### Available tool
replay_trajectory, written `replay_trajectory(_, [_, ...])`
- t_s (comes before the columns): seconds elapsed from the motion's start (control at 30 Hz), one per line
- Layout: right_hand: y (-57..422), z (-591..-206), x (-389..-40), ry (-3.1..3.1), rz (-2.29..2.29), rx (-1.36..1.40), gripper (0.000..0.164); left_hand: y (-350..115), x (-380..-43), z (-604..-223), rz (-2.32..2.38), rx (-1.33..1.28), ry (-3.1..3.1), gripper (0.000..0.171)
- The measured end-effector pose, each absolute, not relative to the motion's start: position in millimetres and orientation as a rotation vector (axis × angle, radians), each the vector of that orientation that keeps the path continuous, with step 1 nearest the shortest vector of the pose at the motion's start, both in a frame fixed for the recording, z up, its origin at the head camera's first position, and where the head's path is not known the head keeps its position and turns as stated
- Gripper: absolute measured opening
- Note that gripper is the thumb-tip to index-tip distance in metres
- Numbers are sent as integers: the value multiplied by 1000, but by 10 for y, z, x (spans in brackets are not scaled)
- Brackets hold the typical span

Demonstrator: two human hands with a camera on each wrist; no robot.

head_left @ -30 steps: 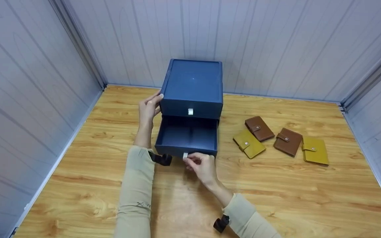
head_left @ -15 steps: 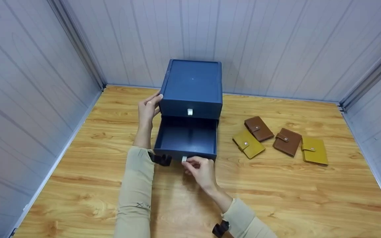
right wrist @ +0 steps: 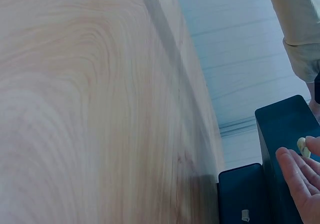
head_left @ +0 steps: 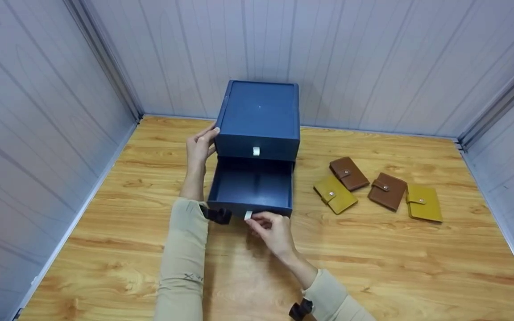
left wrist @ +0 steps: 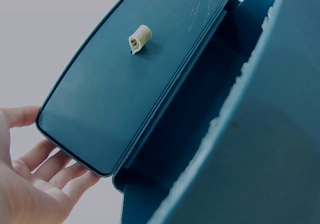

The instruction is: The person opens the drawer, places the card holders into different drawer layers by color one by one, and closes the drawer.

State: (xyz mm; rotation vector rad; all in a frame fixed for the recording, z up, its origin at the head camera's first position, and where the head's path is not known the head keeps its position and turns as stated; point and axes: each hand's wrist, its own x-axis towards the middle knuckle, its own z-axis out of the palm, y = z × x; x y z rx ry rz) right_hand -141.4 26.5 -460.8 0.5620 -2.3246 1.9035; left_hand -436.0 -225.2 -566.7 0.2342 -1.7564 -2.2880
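A blue two-drawer storage box (head_left: 259, 109) stands against the back wall. Its lower drawer (head_left: 254, 183) is pulled well out and nothing lies in it, while the upper drawer (left wrist: 135, 73) is closed. My left hand (head_left: 200, 145) rests on the box's left side, its fingers (left wrist: 52, 166) spread along that side near the front. With thumb and fingertips, my right hand (head_left: 275, 232) pinches the small white pull tab (head_left: 248, 215) on the lower drawer's front. In the right wrist view the same tab (right wrist: 302, 146) shows between thumb and fingers.
Right of the box, on the wooden table (head_left: 373, 267), lie two brown wallets (head_left: 350, 173) (head_left: 387, 191) and two mustard-yellow wallets (head_left: 335, 194) (head_left: 424, 203) with snap straps. One yellow wallet touches a brown one. Panelled walls (head_left: 328, 53) enclose the table's back and sides.
Between the first frame and the middle one, the lower drawer slid slightly farther out towards me with my right hand on its tab. Since then it has barely moved. My left hand has stayed put.
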Motion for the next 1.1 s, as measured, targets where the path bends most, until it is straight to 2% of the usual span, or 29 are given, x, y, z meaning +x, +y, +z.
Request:
replay_trajectory(0.3, [419, -4556, -1329, -2434, 1785, 560, 11, -2243, -4280, -5586, -2281, 234, -1803, 46])
replay_trajectory(0.4, [497, -4588, -1328, -2455, 1760, 565, 11, -2191, -4128, -5401, -2272, 295, -1851, 45])
replay_trajectory(0.43, [527, -4630, -1343, -2462, 1762, 563, 10, -2130, -3923, -5152, -2296, 326, -1855, 42])
replay_trajectory(0.53, [627, -4770, -1403, -2482, 1745, 561, 11, -2101, -3848, -5056, -2298, 363, -1861, 41])
replay_trajectory(0.63, [733, -4912, -1465, -2497, 1705, 558, 13, -2132, -3924, -5157, -2309, 329, -1848, 43])
replay_trajectory(0.67, [765, -4932, -1476, -2494, 1688, 561, 14, -2191, -4121, -5398, -2285, 304, -1848, 45])
replay_trajectory(0.8, [888, -4970, -1499, -2473, 1634, 562, 15, -2245, -4278, -5589, -2288, 253, -1796, 46])
replay_trajectory(1.1, [1082, -4761, -1462, -2473, 1641, 527, 7, -2257, -4328, -5660, -2273, 238, -1785, 46])
